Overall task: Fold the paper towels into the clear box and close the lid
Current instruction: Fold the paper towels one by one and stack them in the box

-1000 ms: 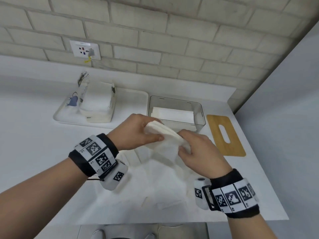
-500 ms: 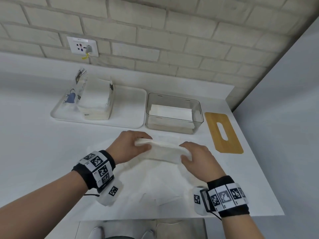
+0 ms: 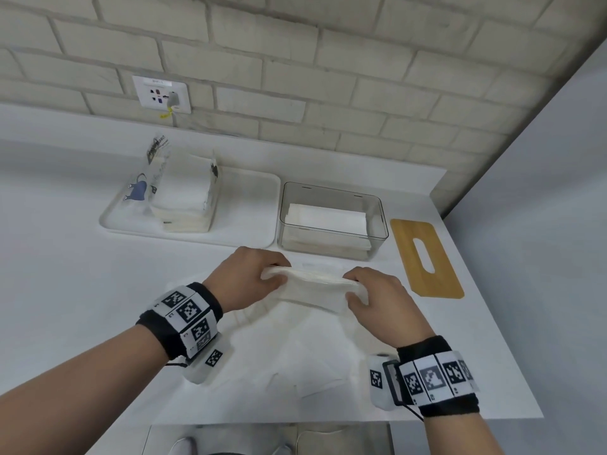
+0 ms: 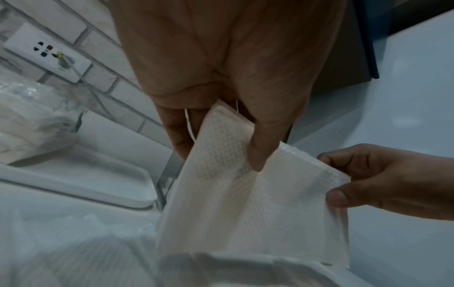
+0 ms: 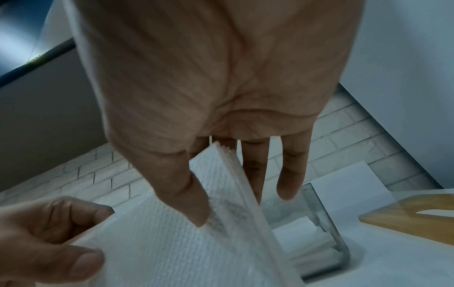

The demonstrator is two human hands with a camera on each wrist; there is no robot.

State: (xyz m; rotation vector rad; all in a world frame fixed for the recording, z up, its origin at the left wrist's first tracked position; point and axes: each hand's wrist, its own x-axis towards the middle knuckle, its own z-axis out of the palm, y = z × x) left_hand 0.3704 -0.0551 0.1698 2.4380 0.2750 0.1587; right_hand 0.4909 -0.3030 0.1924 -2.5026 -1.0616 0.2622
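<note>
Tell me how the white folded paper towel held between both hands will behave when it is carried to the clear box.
Probably floppy: the white folded paper towel sags between the left hand and right hand, each pinching one end. Likely light, since fingertip pinches carry it. Its stacked layers show loose edges, so they may fan apart if one hand lets go.

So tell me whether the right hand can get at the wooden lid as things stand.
Probably yes for the path: the lid lies flat on the counter just beyond the right hand, with nothing between them. But that hand pinches one end of the towel, the left hand the other, so it must let go first.
</note>
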